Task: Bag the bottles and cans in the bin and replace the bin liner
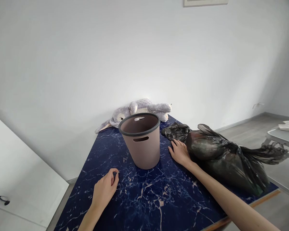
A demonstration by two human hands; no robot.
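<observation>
A taupe plastic bin (142,141) with a dark rim and slot handles stands upright and empty on the dark blue marbled table (139,199). A full black plastic bag (225,157) lies on its side at the right of the table. My right hand (180,152) rests flat with fingers spread on the tabletop, touching the bag's left side. Nearer to me, left of the bin, my left hand (105,189) rests on the table with its fingers curled in and nothing visible in them.
A grey plush toy (137,112) lies at the table's far edge against the white wall. A white cabinet (19,179) with a black handle stands at the left. Another table (284,134) with white cloth is at the far right.
</observation>
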